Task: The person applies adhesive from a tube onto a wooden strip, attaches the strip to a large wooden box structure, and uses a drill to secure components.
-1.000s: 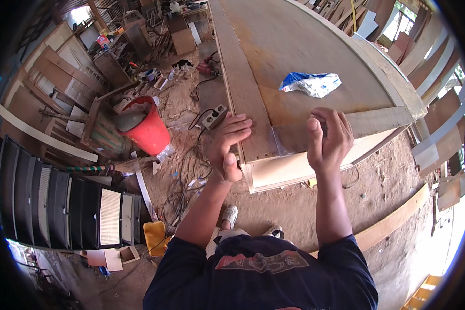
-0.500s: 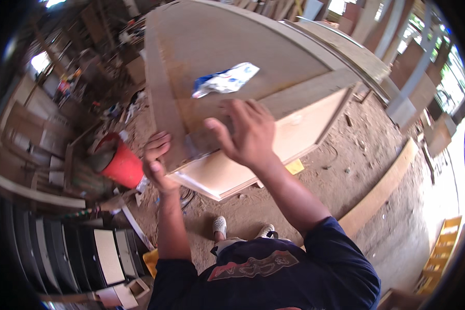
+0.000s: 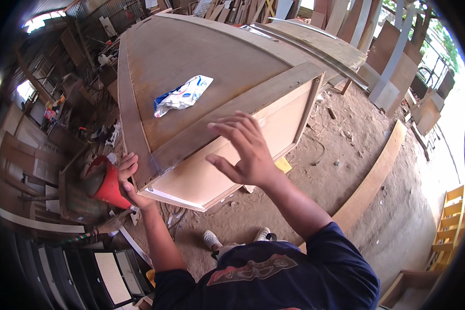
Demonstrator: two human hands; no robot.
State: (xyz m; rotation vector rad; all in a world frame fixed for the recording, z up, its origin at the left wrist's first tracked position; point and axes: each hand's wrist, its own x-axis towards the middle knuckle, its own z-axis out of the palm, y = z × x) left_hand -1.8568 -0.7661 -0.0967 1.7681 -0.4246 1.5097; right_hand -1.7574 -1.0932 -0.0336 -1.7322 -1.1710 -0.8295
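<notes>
A large wooden cabinet (image 3: 217, 85), seemingly lying flat, has a brown framed top face and a paler open-edged side facing me. At its near left corner my left hand (image 3: 131, 178) curls its fingers over the edge, thumb lower down. My right hand (image 3: 245, 150) hovers by the near edge, fingers and thumb spread, with nothing in it. A crumpled white and blue plastic packet (image 3: 183, 96) lies on the recessed panel beyond both hands. Along the cabinet's lower near edge runs a white strip (image 3: 173, 198).
A red bucket (image 3: 112, 187) stands just left of the cabinet. Boards (image 3: 346, 26) lean at the back right, and a long curved plank (image 3: 372, 178) lies on the dirt floor. Black slatted panels (image 3: 82, 268) stand lower left; a yellow wooden rack (image 3: 452, 222) is at right.
The cabinet, packet and bucket sit farther left in view. My right hand has come back from over the top face toward the near edge, fingers spread. My left hand stays at the corner.
</notes>
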